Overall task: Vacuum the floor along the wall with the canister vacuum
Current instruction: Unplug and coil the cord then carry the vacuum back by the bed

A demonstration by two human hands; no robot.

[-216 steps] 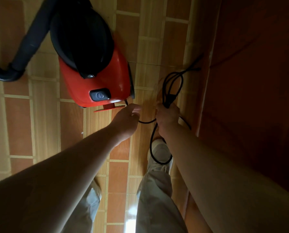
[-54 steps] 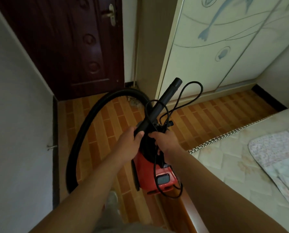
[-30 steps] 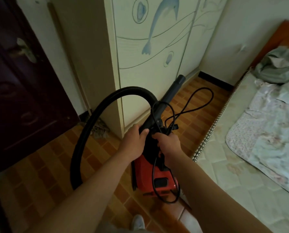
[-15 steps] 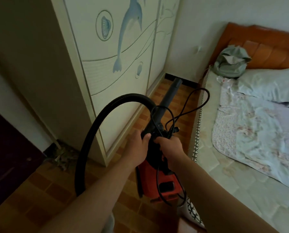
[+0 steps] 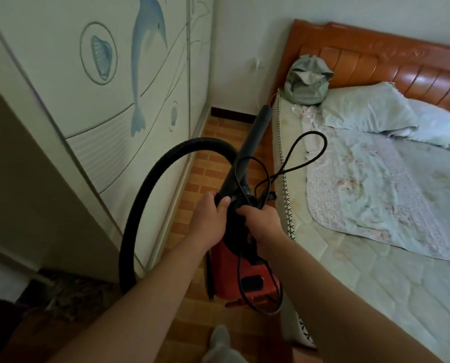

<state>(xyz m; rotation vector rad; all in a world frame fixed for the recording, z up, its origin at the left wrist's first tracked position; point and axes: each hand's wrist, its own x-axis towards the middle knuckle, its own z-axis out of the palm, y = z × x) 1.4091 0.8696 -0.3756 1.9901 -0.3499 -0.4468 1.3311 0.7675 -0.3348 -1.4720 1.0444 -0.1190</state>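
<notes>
The red canister vacuum (image 5: pixel 247 273) hangs off the floor below my hands, in the gap between wardrobe and bed. My left hand (image 5: pixel 209 222) grips the lower end of the black wand (image 5: pixel 252 138), which points up and forward. My right hand (image 5: pixel 264 224) is closed on the vacuum's black top handle together with loops of the black power cord (image 5: pixel 305 155). The ribbed black hose (image 5: pixel 150 195) arcs from the wand over to the left and down.
A cream wardrobe (image 5: pixel 100 100) with a dolphin picture lines the left side. A bed (image 5: pixel 375 205) with an orange headboard, pillows and a grey-green bag (image 5: pixel 307 82) fills the right. A narrow strip of brick-pattern floor (image 5: pixel 213 158) runs ahead to the far wall.
The view has swung right, from the dark door to the aisle between wardrobe and bed. Earlier the vacuum stood on the floor while my hands gathered the cord; now both hands carry it.
</notes>
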